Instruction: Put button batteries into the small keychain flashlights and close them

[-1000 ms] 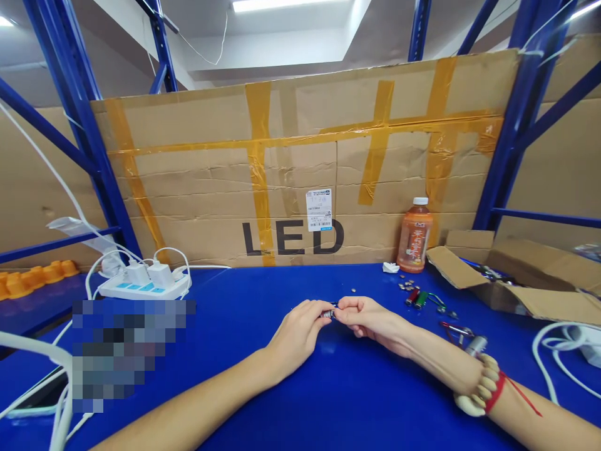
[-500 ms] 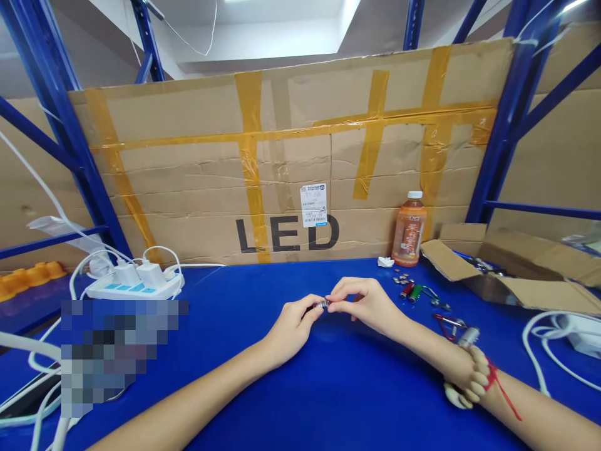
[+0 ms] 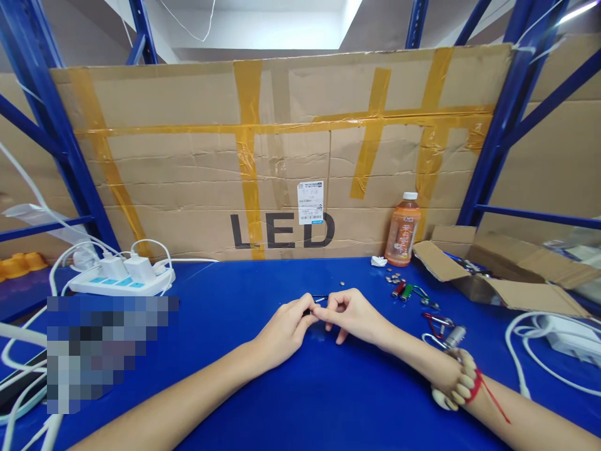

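Honestly, with a part (image 3: 313,302) this tiny I'd say the trick is to work low and slow: pinch it from both ends, leave the wrists planted on the table (image 3: 300,401), and let only the fingertips do the turning or pushing, so that if it slips it drops straight down instead of rolling off toward the loose cells (image 3: 393,277) just in front of the bottle (image 3: 402,230). The part itself sits well left of the bottle and nearer the person, right where the two sets of fingertips meet. It's too small to say exactly what it is, just something dark with a bit of metal showing. The left hand (image 3: 282,329) comes in from the lower left, forearm flat on the table, thumb and forefinger closed on its end of the part and the other fingers curled under. The right hand (image 3: 354,313) reaches in from the bottle's side, thumb and forefinger pinched onto the other end, middle finger pointing down at the table, the rest tucked in. There's a bead bracelet (image 3: 454,388) on that wrist. The red and green torches (image 3: 402,290) lie in front of the bottle, clear of both hands.
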Demonstrator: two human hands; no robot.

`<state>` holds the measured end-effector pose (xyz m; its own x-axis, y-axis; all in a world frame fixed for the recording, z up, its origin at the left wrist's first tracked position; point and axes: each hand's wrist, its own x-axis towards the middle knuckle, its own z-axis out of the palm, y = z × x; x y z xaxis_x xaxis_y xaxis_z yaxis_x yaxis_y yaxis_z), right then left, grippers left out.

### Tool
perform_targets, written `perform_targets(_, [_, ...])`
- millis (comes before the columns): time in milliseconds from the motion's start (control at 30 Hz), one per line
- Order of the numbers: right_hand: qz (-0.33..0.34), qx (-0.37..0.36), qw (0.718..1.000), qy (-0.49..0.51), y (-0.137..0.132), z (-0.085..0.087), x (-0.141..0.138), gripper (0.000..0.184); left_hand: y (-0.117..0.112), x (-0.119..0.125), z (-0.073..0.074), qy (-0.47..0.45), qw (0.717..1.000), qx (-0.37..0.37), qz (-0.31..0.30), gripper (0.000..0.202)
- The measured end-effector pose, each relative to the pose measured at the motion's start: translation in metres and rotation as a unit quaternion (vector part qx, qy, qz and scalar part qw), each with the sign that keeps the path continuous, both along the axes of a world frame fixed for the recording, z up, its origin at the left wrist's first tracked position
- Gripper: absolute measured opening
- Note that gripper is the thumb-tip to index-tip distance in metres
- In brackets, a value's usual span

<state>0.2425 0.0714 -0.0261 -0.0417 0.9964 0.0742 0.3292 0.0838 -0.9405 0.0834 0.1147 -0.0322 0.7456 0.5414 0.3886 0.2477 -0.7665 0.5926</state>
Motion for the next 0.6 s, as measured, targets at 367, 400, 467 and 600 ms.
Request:
perform_targets(367, [-0.135, -0.079, 0.899, -0.409, -0.001, 0.032, 0.052, 0.037, 0.012, 0.004, -0.006, 0.093, 0.990, 0.053, 0.094, 0.017])
perform_targets(400, [-0.150, -0.102, 0.885, -0.430, -0.002, 0.035, 0.058, 0.038, 0.011, 0.004, -0.007, 0.101, 0.988, 0.066, 0.096, 0.018])
perform_targets(467, [-0.207, -0.105, 0.855, -0.465, -0.002, 0.040, 0.069, 0.040, 0.010, 0.004, -0.007, 0.111, 0.985, 0.089, 0.096, 0.020])
perform_targets(600, [-0.341, -0.081, 0.777, -0.523, 0.004, 0.039, 0.090, 0.029, 0.006, 0.004, -0.006, 0.113, 0.982, 0.113, 0.097, 0.020])
